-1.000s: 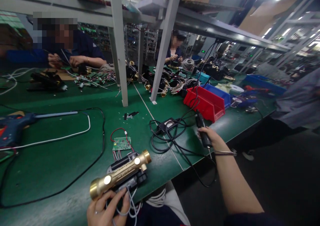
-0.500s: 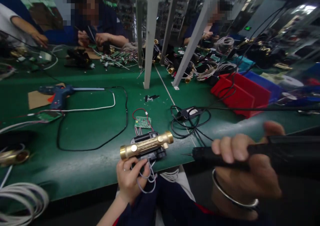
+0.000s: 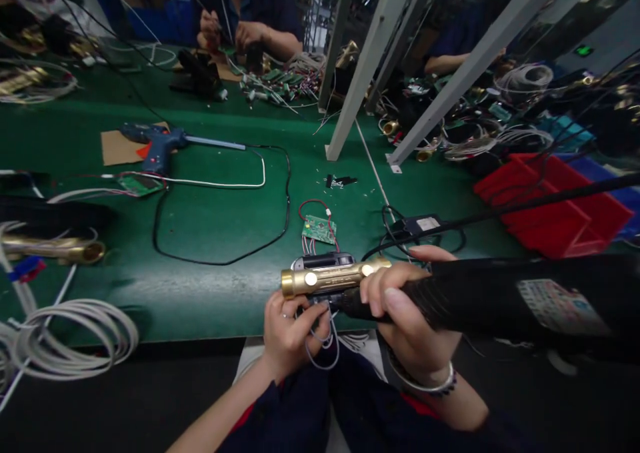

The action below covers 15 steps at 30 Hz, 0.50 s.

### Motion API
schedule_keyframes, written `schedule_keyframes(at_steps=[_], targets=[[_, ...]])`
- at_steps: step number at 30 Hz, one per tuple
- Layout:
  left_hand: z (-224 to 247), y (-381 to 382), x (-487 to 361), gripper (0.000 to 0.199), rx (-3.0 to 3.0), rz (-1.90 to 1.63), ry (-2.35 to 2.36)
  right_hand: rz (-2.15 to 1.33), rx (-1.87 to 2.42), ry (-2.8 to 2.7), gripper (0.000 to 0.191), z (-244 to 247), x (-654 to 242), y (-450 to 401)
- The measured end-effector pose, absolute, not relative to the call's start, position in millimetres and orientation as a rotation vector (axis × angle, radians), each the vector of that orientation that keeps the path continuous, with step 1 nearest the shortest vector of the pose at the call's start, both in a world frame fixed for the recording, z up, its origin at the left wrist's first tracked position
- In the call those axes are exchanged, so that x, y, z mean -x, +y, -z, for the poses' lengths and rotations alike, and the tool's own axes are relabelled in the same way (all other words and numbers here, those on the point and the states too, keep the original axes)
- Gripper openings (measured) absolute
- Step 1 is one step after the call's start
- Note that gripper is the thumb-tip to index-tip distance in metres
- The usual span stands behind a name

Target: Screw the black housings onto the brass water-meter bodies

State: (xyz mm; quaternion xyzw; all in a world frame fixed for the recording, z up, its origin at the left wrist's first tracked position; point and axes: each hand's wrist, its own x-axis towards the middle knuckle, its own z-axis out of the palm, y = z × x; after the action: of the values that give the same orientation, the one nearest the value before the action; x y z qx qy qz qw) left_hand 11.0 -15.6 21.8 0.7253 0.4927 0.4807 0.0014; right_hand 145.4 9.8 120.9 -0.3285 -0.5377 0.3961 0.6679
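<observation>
A brass pipe body [image 3: 325, 280] with threaded ends lies across a black plastic housing [image 3: 300, 264] at the table's front edge. Wires run from this housing to a small green circuit board [image 3: 320, 230] behind it. My left hand [image 3: 287, 336] is closed, its fingertips pinching a looped grey cable [image 3: 336, 353] against the housing's near side. In my right hand [image 3: 410, 319] is a black electric screwdriver [image 3: 480, 296], gripped around its body and pointing left. Its front end is at the housing, close to my left fingertips; the bit's tip is hidden.
A blue glue gun [image 3: 163, 147] rests on cardboard at left, its cord looping over the table. Coiled grey cable [image 3: 75, 339] and another brass pipe [image 3: 55, 247] are at front left. Metal posts [image 3: 370, 66], a red bin [image 3: 545, 206] and a black adapter [image 3: 417, 225] stand right. Co-workers sit opposite.
My right hand has brought the screwdriver left, from clear of the housing to right against it. My left hand stays at the cable. The view has shifted, so the table appears further right.
</observation>
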Motion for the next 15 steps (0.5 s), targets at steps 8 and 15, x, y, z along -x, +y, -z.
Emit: schedule_keyframes(at_steps=[8,15], targets=[[-20.5,-16.1,-11.3,0.007,-2.251,-1.527,1.548,-0.905,0.765,-1.251,0.037,-117.9,-143.6,12.5],[-20.9,-15.4,-10.9,0.009,-2.262,-1.537,1.525,-0.898,0.747,-1.247,0.035,-120.4,-141.9,13.5]])
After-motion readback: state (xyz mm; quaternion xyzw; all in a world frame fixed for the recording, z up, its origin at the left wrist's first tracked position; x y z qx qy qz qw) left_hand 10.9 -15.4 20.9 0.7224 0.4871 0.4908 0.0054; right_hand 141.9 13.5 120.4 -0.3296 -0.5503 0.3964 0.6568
